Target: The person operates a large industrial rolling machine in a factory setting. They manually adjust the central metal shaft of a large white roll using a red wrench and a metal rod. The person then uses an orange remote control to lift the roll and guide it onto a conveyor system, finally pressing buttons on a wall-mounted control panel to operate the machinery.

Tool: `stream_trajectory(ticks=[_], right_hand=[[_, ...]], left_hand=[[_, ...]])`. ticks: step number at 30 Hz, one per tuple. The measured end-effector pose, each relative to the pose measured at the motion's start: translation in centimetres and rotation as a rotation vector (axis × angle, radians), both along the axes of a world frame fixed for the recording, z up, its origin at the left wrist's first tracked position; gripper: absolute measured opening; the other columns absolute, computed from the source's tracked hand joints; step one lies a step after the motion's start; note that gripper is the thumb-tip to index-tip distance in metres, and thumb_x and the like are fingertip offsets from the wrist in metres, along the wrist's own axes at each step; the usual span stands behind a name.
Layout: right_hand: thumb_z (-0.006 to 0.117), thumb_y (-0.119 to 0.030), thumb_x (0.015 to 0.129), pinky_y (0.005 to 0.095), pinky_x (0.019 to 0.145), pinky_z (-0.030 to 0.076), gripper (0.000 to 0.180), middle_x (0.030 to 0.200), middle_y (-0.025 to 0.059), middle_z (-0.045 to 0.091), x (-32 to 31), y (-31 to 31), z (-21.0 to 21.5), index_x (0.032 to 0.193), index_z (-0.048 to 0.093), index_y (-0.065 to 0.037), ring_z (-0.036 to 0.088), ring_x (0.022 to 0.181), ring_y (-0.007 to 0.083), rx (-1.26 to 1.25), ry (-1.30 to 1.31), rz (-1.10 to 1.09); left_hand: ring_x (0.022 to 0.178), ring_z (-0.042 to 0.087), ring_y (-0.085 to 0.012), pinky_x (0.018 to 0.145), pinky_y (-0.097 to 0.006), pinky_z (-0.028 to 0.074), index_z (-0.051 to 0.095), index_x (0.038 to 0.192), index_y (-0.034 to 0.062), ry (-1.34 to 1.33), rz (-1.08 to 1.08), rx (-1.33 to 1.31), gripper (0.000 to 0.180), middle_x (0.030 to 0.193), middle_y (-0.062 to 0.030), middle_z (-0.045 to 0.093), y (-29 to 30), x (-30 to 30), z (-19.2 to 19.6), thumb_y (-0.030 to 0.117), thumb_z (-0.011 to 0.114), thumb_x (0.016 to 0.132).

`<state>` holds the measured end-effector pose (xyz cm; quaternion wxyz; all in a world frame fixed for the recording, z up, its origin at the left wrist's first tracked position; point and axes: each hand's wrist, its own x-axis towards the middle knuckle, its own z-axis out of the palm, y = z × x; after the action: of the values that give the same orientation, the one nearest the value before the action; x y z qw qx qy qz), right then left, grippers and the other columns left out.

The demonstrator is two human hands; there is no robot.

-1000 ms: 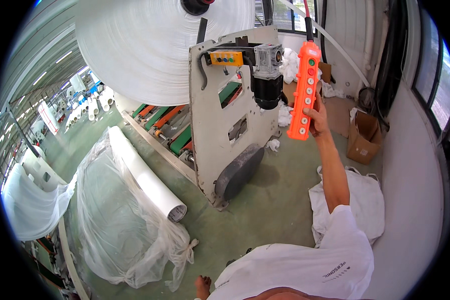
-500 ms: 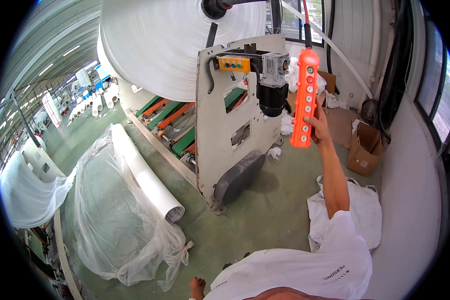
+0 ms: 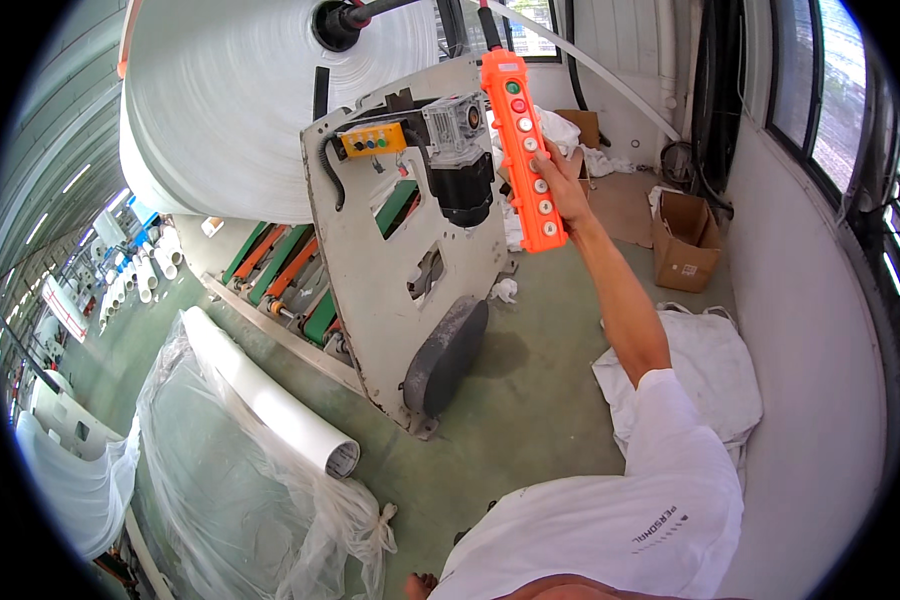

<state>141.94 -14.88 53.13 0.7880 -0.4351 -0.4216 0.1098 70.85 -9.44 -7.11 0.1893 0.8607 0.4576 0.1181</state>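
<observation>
Overhead, near the far wall of the floor: one orange pendant control box [image 3: 526, 150], long and narrow, with a column of round buttons, hung from a cable. The right hand [image 3: 568, 185] is raised at arm's length and closed around the box's lower half, fingers wrapped behind it. The left hand is out of view; its state cannot be told.

Beside the box: a grey steel machine frame [image 3: 390, 270] carrying a very large white roll [image 3: 240, 100], a small yellow button panel [image 3: 373, 141] and a dark motor [image 3: 465, 185].

Green floor [image 3: 550, 400], left side: white tube [image 3: 270, 395] lying on clear plastic sheeting [image 3: 230, 490].

Right edge of floor: open cardboard box [image 3: 685, 245], white sack [image 3: 705, 375].
</observation>
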Motion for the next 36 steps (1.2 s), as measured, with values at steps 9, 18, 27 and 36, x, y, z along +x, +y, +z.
stream_trajectory(ticks=[9, 18, 27, 36], right_hand=[[0.049, -0.038, 0.092, 0.0325, 0.053, 0.055, 0.046, 0.089, 0.0098, 0.062, 0.4, 1.7, -0.5, 0.128, 0.040, -0.010, 0.064, 0.064, 0.0200, 0.019, 0.049, 0.031], [0.046, -0.031, 0.095, 0.0360, 0.053, 0.056, 0.042, 0.095, 0.0117, 0.061, 0.4, 1.5, -1.8, 0.130, 0.035, -0.011, 0.064, 0.064, 0.0217, 0.049, 0.078, 0.112], [0.047, -0.034, 0.093, 0.0335, 0.054, 0.057, 0.037, 0.088, 0.0115, 0.060, 1.2, 1.7, -1.6, 0.119, 0.040, -0.007, 0.063, 0.059, 0.0204, 0.082, 0.095, 0.100], [0.057, -0.031, 0.088, 0.0389, 0.063, 0.056, 0.039, 0.094, 0.0129, 0.061, 0.4, 1.9, -0.3, 0.114, 0.045, -0.004, 0.065, 0.073, 0.0250, 0.138, 0.146, 0.297]], left_hand=[[0.066, 0.054, -0.0330, 0.057, -0.044, 0.042, 0.058, 0.068, 0.0043, -0.026, 0.032, -0.012, 0.012, 0.070, -0.0154, 0.055, 0.7, 3.7, 0.7, 0.015, 0.064, 0.066], [0.065, 0.054, -0.0330, 0.056, -0.045, 0.042, 0.058, 0.068, 0.0045, -0.064, 0.057, -0.054, 0.013, 0.069, -0.0152, 0.054, 2.2, 7.8, 1.1, 0.016, 0.065, 0.066], [0.064, 0.054, -0.0330, 0.055, -0.045, 0.042, 0.058, 0.068, 0.0047, -0.071, 0.051, -0.069, 0.014, 0.068, -0.0150, 0.054, 2.9, 8.3, 1.3, 0.017, 0.065, 0.066], [0.063, 0.054, -0.0329, 0.054, -0.045, 0.042, 0.058, 0.068, 0.0049, -0.050, 0.034, -0.052, 0.015, 0.068, -0.0148, 0.054, 0.7, 4.4, 1.7, 0.018, 0.065, 0.066]])
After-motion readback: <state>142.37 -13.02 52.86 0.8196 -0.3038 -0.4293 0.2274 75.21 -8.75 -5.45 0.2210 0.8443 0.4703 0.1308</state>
